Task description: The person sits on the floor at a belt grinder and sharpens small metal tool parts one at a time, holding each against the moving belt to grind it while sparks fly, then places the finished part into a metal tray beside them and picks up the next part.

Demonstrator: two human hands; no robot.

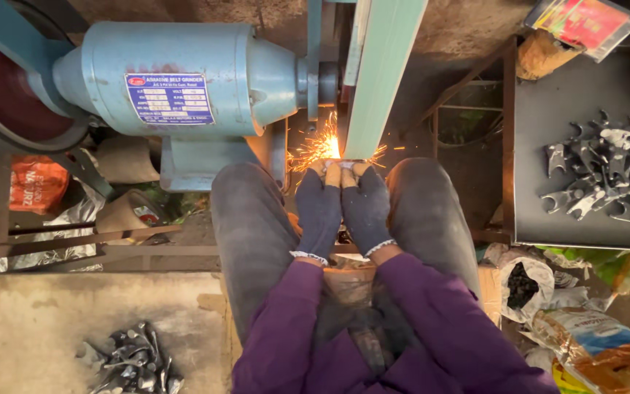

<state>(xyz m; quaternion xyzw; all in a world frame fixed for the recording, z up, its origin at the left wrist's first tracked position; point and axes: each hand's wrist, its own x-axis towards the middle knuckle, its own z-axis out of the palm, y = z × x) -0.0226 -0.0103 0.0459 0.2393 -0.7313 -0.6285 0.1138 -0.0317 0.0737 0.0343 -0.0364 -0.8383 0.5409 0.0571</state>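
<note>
Both gloved hands are held together between the knees, left hand (318,208) and right hand (365,206) side by side, fingers (333,174) curled narrow and pinched on a small metal workpiece (345,163) of which only a sliver shows at the fingertips. The piece is pressed against the green sanding belt (380,73) that runs down from the far side, and a fan of orange sparks (315,148) sprays to the left of the contact point. The blue motor housing (184,80) of the belt grinder sits far left of the hands. Judged step: grinding is under way on one piece, mid-contact. To the right, a dark tabletop (534,175) carries a heap of grey forged spanner blanks (607,175); a second, smaller heap of metal parts (133,361) lies on the concrete slab (38,328) near left. Cannot tell which heap is finished stock. The next move would call for steady, even pressure and keeping the fingertips just clear of the belt, as the piece is small and the grip is close to the abrasive.
</note>
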